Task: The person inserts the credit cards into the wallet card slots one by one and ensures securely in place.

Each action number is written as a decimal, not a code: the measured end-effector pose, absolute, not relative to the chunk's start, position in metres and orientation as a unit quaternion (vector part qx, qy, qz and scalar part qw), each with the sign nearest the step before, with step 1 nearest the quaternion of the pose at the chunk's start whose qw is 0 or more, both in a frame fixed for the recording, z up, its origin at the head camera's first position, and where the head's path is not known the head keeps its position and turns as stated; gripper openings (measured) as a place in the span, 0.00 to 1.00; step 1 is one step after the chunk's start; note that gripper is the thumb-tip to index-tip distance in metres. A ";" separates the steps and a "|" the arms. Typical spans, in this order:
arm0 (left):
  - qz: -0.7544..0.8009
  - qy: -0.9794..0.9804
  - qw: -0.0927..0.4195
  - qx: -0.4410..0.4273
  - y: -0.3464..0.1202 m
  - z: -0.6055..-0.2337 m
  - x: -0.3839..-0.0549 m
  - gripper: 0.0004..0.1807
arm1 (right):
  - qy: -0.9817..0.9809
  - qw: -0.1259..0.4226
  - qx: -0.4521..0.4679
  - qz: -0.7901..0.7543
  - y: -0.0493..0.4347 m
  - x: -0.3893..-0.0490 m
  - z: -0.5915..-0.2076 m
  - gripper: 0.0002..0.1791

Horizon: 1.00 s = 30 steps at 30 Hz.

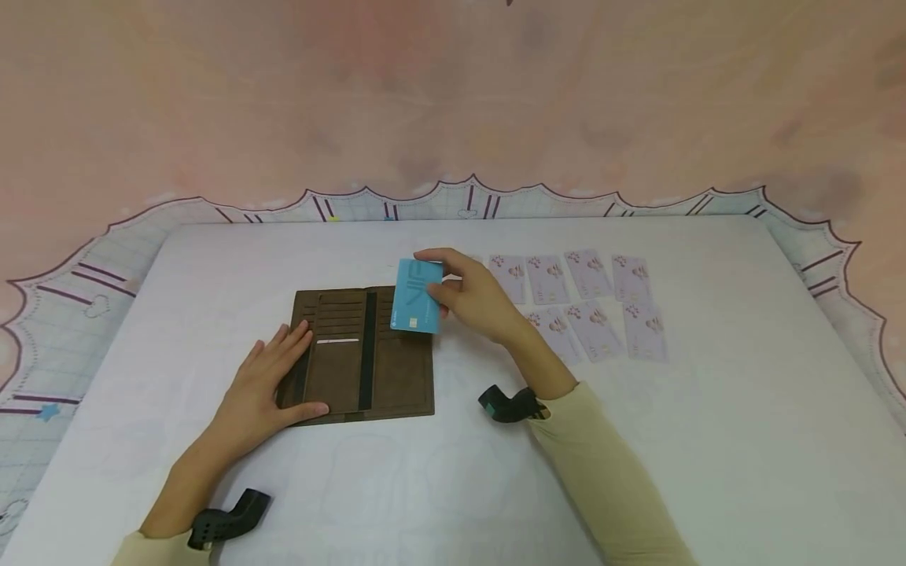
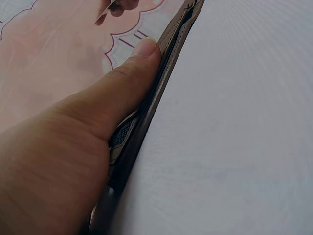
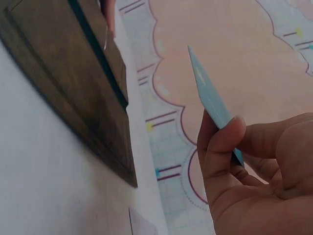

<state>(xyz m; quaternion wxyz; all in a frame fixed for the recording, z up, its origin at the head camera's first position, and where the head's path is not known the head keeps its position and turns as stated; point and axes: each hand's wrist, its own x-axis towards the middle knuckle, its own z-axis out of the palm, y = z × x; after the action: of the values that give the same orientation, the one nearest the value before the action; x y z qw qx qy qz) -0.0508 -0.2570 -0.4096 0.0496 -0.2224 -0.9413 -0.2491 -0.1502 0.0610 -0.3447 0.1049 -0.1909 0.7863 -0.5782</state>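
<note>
A brown wallet (image 1: 403,377) lies spread open on the white table, with rows of card slots and a dark band down its middle. A pale card edge (image 1: 337,340) shows in one slot of its left half. My left hand (image 1: 263,385) rests on the wallet's left side with fingers extended; in the left wrist view the thumb (image 2: 132,73) presses along its edge. My right hand (image 1: 474,295) pinches a blue card marked VIP (image 1: 416,295) between thumb and fingers, above the wallet's upper right corner. In the right wrist view the blue card (image 3: 212,98) is tilted, apart from the wallet.
Several pale pink cards (image 1: 589,273) lie in two rows right of the wallet, some partly hidden behind my right hand and wrist. A black wrist device (image 1: 228,519) sits on each forearm. Beyond the table's far edge hangs a patterned cloth (image 1: 453,102).
</note>
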 end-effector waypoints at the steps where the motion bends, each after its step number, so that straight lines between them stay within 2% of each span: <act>1: -0.247 -0.942 0.049 -0.221 -0.257 -0.410 -0.051 0.56 | 0.783 0.101 -0.193 -0.582 0.058 -0.150 -0.344 0.24; 7: -0.242 -0.945 0.041 -0.216 -0.256 -0.410 -0.051 0.56 | 0.776 0.076 -0.205 -0.592 0.041 -0.153 -0.345 0.23; 21: -0.246 -0.944 0.039 -0.216 -0.255 -0.409 -0.050 0.55 | 0.725 0.075 -0.150 -0.668 0.002 -0.156 -0.350 0.23; 30: -0.250 -0.942 0.042 -0.220 -0.258 -0.408 -0.052 0.55 | 0.727 0.050 -0.181 -0.661 -0.019 -0.160 -0.369 0.21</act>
<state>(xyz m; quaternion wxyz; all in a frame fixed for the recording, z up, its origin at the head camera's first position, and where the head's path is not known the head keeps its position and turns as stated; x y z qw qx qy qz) -0.0516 -0.2577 -0.4083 0.0423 -0.2201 -0.9419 -0.2504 -0.1599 -0.0192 -0.3694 0.0498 -0.1813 0.7265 -0.6609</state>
